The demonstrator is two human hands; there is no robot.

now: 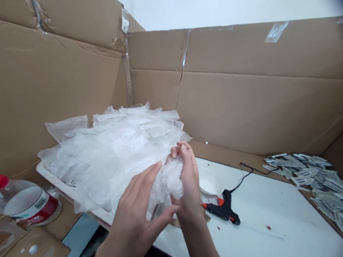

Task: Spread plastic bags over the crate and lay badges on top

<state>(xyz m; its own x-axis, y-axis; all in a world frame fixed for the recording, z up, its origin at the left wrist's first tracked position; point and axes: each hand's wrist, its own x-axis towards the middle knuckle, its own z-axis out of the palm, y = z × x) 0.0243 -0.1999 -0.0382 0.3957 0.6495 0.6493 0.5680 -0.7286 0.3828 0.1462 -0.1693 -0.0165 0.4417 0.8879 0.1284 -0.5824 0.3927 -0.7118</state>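
One crumpled clear plastic-film wad, held between both hands at the near right of the bag pile, in front of the white surface. Long axis slants: lower end toward the left wrist, upper end up and away to the right, at the right fingers; edges too crumpled to call a front. Left hand: fingers straight, close together, along the wad's left side, thumb spread away across the near side. Right hand: fingers curled round the wad's far right side, pressing it. Counts: 1 wad, 2 hands, 1 white shallow tray heaped with translucent plastic bags, too overlapped to count. 1 black glue gun with orange nozzle and trigger, nozzle pointing left, black cable running back right. 1 round white dish just behind it, partly hidden. 1 clear jar with red lid, left of tray. Flat grey-white pieces piled far right, overlapped, no reliable count.
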